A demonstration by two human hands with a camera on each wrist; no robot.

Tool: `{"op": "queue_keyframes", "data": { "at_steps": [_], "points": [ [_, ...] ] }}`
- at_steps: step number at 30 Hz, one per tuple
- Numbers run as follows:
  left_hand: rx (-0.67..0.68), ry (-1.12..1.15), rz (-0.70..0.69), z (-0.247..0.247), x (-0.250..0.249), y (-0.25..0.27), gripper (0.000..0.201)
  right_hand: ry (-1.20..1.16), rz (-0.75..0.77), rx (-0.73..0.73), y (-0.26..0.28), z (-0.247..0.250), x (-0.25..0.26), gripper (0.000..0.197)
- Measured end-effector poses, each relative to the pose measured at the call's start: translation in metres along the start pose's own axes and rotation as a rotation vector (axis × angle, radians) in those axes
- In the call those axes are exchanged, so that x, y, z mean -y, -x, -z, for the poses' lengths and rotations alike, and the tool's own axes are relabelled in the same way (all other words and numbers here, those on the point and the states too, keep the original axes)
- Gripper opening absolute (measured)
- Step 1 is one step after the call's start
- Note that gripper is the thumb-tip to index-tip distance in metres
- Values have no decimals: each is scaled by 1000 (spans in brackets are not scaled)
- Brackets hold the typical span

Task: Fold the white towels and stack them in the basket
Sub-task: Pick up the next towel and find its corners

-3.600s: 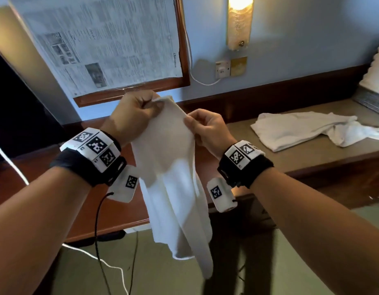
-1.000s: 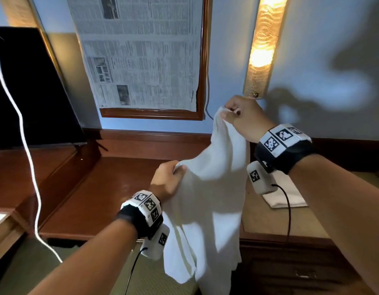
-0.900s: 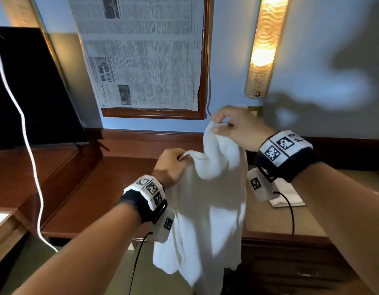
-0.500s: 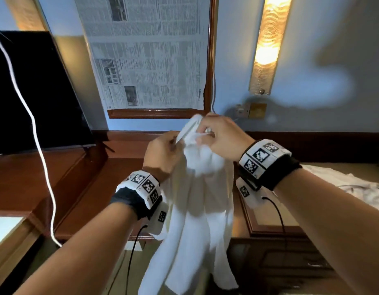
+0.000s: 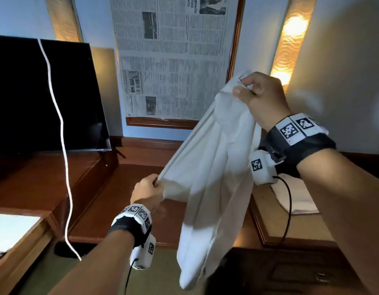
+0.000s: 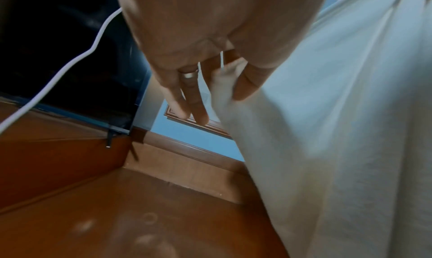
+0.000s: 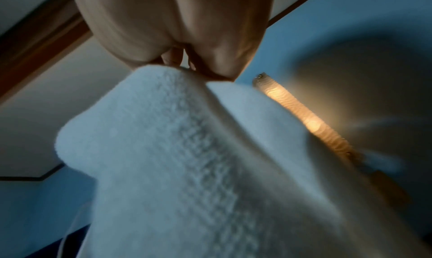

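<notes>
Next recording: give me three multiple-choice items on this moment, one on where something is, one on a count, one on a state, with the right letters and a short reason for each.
1. Where does the second towel lie?
A. On the counter at the right
B. On the floor
C. Over the television

2. How many hands hold the raised towel?
A. None
B. One
C. Two

3. What state is the raised towel in?
A. Folded into a neat square
B. Hanging unfolded in loose folds
C. Rolled into a tight tube

Answers:
1. A: the second towel rests on the counter, partly hidden behind the right forearm.
2. C: the left hand grips a lower edge of the raised towel and the right hand pinches its top.
3. B: it drapes down from both grips in long loose folds.
</notes>
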State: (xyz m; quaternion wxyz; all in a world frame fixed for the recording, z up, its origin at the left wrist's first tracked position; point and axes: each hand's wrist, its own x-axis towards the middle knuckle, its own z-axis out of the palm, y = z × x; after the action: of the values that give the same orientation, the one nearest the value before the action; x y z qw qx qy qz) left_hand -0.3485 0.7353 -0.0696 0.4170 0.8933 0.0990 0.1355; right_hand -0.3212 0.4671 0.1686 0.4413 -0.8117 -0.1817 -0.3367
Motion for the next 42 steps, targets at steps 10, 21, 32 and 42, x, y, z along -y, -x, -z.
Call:
{"op": "queue_keyframes", "data": {
  "at_steps": [10,21,32,42],
  "points": [
    [-164,305,26,30,49,-14,15,168,-305,-75,31,16,-70,9],
    [-164,239,160,42,67,-31,22,426,-705,273,180,-12,-202,13],
    [-196,116,596,37,153,-9,22,480,-1099,-39,294,13,-274,7],
    [-444,452,589,45,138,-29,27,198,-1153,-373,251,19,-271,12]
  ]
}}
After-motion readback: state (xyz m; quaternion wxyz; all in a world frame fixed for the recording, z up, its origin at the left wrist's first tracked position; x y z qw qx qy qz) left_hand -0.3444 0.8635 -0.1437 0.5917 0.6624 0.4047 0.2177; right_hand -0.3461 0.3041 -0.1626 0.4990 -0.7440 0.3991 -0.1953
